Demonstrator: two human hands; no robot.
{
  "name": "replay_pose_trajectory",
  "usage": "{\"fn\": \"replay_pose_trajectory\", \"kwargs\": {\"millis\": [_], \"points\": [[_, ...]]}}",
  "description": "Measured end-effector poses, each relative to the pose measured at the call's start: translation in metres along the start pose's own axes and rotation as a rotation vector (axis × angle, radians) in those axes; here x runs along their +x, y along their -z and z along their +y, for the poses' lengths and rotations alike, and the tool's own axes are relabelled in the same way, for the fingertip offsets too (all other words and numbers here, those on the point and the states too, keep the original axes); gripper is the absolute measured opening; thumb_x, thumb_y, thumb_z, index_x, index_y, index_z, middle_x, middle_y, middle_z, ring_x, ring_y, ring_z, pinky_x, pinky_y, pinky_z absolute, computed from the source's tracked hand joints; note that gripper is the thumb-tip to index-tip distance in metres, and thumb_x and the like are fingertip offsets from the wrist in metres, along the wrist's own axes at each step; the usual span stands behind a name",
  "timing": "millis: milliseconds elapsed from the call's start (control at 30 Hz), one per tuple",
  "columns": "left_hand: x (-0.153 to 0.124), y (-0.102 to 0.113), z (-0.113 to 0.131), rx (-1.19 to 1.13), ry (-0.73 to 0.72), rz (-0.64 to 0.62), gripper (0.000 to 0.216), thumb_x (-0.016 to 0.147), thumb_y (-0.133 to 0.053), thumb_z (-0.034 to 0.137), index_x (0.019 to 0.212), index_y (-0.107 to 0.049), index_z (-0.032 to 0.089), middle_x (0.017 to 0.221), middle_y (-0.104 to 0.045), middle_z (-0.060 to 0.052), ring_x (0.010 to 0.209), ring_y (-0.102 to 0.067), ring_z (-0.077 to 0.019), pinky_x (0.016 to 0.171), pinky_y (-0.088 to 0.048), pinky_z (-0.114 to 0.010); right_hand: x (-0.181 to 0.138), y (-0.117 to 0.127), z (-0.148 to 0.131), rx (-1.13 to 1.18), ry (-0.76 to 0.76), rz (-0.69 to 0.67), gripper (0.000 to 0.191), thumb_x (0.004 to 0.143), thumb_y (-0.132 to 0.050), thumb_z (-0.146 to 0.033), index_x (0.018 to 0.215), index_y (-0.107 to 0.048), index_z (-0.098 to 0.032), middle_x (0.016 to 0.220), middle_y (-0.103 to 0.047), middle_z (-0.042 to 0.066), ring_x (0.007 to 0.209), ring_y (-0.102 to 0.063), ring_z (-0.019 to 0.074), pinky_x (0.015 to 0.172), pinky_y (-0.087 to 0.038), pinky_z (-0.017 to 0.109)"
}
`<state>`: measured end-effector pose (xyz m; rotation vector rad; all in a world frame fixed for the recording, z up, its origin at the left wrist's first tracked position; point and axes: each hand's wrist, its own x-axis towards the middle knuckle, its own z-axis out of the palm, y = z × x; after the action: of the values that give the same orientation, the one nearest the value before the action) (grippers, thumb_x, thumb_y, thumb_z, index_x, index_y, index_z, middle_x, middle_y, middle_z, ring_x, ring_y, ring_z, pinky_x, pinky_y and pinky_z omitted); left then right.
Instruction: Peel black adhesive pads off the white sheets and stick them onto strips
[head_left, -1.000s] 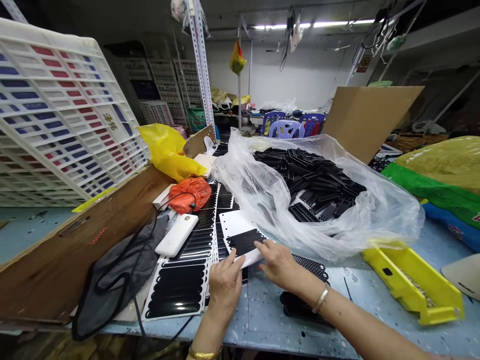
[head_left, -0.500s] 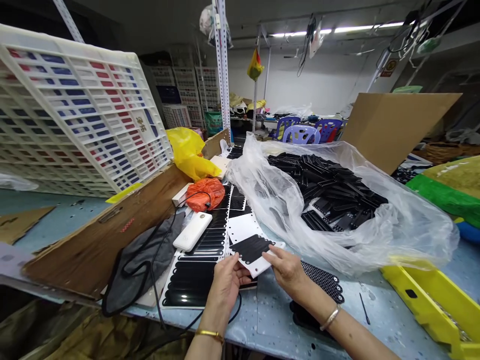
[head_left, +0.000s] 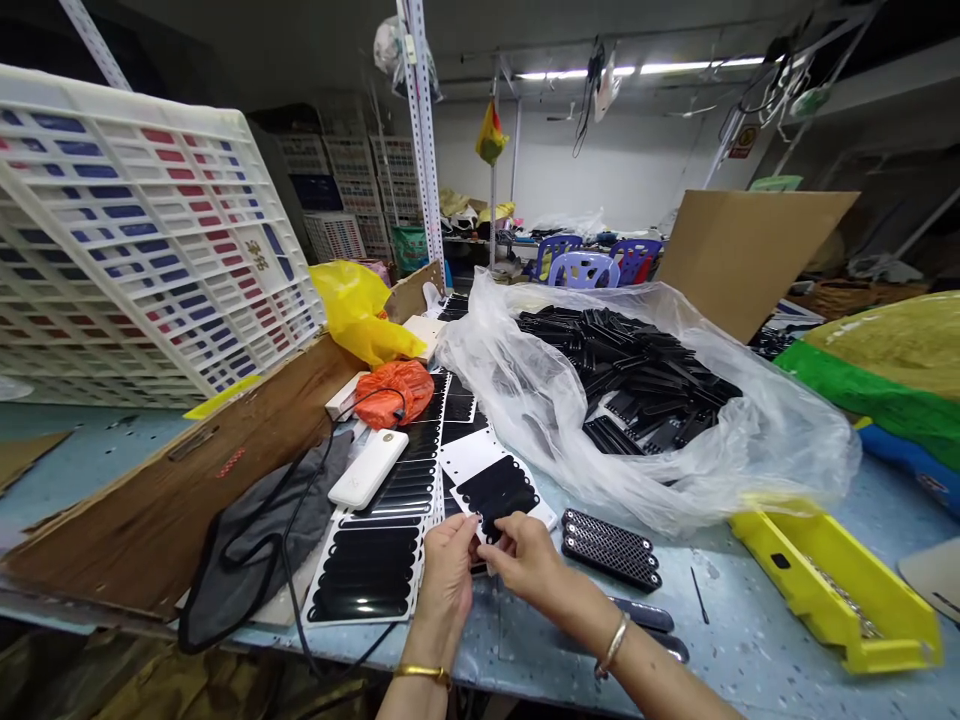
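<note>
A white sheet with black strip stickers (head_left: 501,487) is tilted up over the near part of the table. My left hand (head_left: 448,562) pinches its lower left corner between thumb and fingers. At the lower edge, close to the left fingertips, my right hand (head_left: 527,553) has its fingers pressed together on the sheet; whether a strip is lifted there I cannot tell. Black perforated handle-like pieces (head_left: 609,548) lie side by side to the right. Smooth dark pieces (head_left: 646,617) are partly covered by my right forearm. More sticker sheets (head_left: 367,568) lie to the left.
Behind my hands, a clear plastic bag (head_left: 540,420) holds a heap of black pieces (head_left: 637,365). A yellow bin (head_left: 862,610) with small metal parts stands right, near a thin dark tool (head_left: 699,595). A white power bank (head_left: 369,470), cable and wooden board (head_left: 187,480) occupy the left.
My right hand has moved from the sheet's right edge to its lower edge, beside my left fingers. The view has shifted, and the perforated pieces are now less covered by my arm.
</note>
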<state>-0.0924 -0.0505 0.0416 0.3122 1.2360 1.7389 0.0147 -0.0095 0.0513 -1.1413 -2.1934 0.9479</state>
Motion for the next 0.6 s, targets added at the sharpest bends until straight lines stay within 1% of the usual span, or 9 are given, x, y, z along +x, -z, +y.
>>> {"fn": "replay_pose_trajectory", "kwargs": {"millis": [67,167,267,467,533,600], "points": [[0.0,-0.001,0.001,-0.005,0.016,-0.005,0.036,0.051,-0.081,0.035,0.05,-0.051,0.015,0.043,-0.043,0.008,0.041,-0.037,-0.0041,0.042,-0.029,-0.018,0.002,-0.006,0.001,0.044,-0.062,0.011,0.008,0.073,-0.069,-0.021,0.075,-0.069,-0.013,0.063,-0.063,0.003,0.055,-0.056,0.0136,0.049,-0.041,0.022],[0.0,-0.003,0.001,-0.021,0.014,-0.029,0.035,0.051,-0.081,0.034,0.051,-0.052,0.015,0.046,-0.045,0.007,0.044,-0.041,-0.0057,0.046,-0.033,-0.019,0.004,-0.007,0.004,0.105,-0.073,0.054,0.01,0.072,-0.067,-0.016,0.081,-0.069,-0.012,0.065,-0.065,0.002,0.057,-0.057,0.0134,0.051,-0.043,0.022],[-0.001,-0.005,0.0,-0.018,-0.022,-0.052,0.033,0.054,-0.079,0.033,0.051,-0.052,0.015,0.047,-0.046,0.007,0.046,-0.042,-0.0063,0.047,-0.033,-0.02,0.005,-0.007,0.008,0.151,-0.08,0.078,0.013,0.071,-0.068,-0.016,0.084,-0.069,-0.013,0.066,-0.066,0.002,0.056,-0.057,0.0132,0.052,-0.044,0.022],[-0.004,-0.01,0.0,0.029,-0.102,-0.061,0.032,0.055,-0.078,0.032,0.049,-0.051,0.015,0.048,-0.046,0.007,0.048,-0.04,-0.006,0.048,-0.033,-0.019,0.006,-0.008,0.01,0.189,-0.085,0.108,0.005,0.067,-0.069,-0.013,0.072,-0.068,-0.014,0.061,-0.064,0.0,0.056,-0.056,0.0128,0.052,-0.042,0.021],[-0.005,-0.011,0.001,0.044,-0.098,-0.064,0.032,0.054,-0.078,0.033,0.049,-0.053,0.014,0.048,-0.047,0.006,0.048,-0.043,-0.0067,0.048,-0.035,-0.02,0.006,-0.007,0.011,0.21,-0.089,0.108,0.004,0.067,-0.069,-0.012,0.07,-0.067,-0.014,0.061,-0.063,0.0,0.056,-0.056,0.0124,0.052,-0.042,0.021],[-0.006,-0.012,0.0,0.065,-0.082,-0.074,0.029,0.053,-0.079,0.032,0.052,-0.057,0.013,0.05,-0.052,0.004,0.05,-0.048,-0.0085,0.051,-0.039,-0.021,0.006,-0.008,0.012,0.232,-0.086,0.102,0.002,0.069,-0.068,-0.013,0.07,-0.067,-0.014,0.06,-0.062,0.0,0.055,-0.056,0.0119,0.052,-0.042,0.021]]}}
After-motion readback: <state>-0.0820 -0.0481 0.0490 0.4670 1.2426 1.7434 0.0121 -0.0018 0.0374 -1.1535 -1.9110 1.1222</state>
